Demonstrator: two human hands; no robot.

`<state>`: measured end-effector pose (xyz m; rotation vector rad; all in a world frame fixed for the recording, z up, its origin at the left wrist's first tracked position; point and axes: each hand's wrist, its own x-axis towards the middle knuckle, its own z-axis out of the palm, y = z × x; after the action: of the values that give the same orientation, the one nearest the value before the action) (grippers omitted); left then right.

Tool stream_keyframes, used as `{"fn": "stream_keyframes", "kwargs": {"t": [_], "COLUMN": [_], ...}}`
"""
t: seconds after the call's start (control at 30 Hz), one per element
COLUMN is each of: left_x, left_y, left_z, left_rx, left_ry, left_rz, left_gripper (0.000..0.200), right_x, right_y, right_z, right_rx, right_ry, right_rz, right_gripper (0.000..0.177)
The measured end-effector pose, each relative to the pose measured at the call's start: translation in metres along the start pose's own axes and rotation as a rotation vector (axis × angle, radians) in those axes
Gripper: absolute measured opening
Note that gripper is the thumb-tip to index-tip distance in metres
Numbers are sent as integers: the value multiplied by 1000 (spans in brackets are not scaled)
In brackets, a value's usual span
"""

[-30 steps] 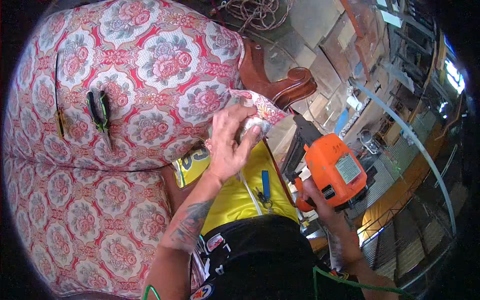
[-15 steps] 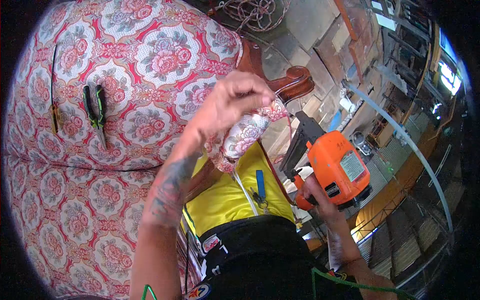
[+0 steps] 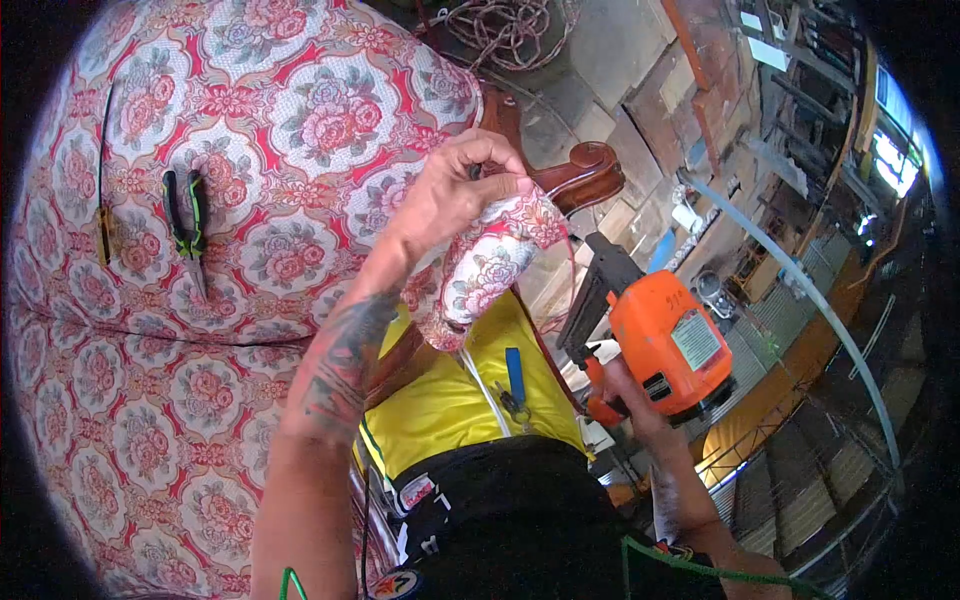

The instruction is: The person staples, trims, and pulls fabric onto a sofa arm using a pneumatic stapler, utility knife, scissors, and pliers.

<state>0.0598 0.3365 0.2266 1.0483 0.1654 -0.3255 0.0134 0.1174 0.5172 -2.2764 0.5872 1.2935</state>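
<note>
My left hand (image 3: 455, 190) pinches the edge of a flap of floral upholstery fabric (image 3: 535, 212) between thumb and fingers. Below it, the same fabric covers a padded armrest (image 3: 488, 272) in front of my yellow shorts. To the right, my right hand (image 3: 632, 395) is wrapped round the handle of an orange and black staple gun (image 3: 668, 335). Its black nose points up and left, apart from the fabric. A carved brown wooden arm end (image 3: 590, 175) of the seat shows just beyond my left hand.
Green and black pliers (image 3: 188, 225) lie on the floral seat (image 3: 330, 115), with a thin dark tool with a yellowish handle (image 3: 105, 225) to their left. A coiled rope (image 3: 500, 30) lies on the floor behind. A pale hose (image 3: 800, 275) arcs at the right.
My left hand has shifted slightly left and up, and the fabric flap it pinches is spread wider. The staple gun has moved slightly left and down in my right hand.
</note>
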Motion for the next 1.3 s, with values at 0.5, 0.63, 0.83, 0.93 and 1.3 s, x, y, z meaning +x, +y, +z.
{"fn": "stream_keyframes", "kwargs": {"t": [0.5,0.63,0.83,0.93,1.3], "left_x": [-76,-70,-66,-65,-64], "left_y": [26,-1,3,8,23], "left_z": [141,141,152,155,168], "left_rx": [1122,1336,1417,1426,1337], "left_ry": [698,836,890,908,954], "left_rz": [-77,-36,-78,-110,-153], "left_gripper": [71,73,70,71,70], "right_x": [89,157,236,233,229], "right_y": [-52,-61,-67,-122,-365], "right_z": [-154,-231,-337,-366,-420], "right_rx": [109,26,-495,-319,-925], "right_ry": [317,119,155,43,374], "right_rz": [-378,-470,-1022,-825,-1485], "right_gripper": [17,24,21,20,29]}}
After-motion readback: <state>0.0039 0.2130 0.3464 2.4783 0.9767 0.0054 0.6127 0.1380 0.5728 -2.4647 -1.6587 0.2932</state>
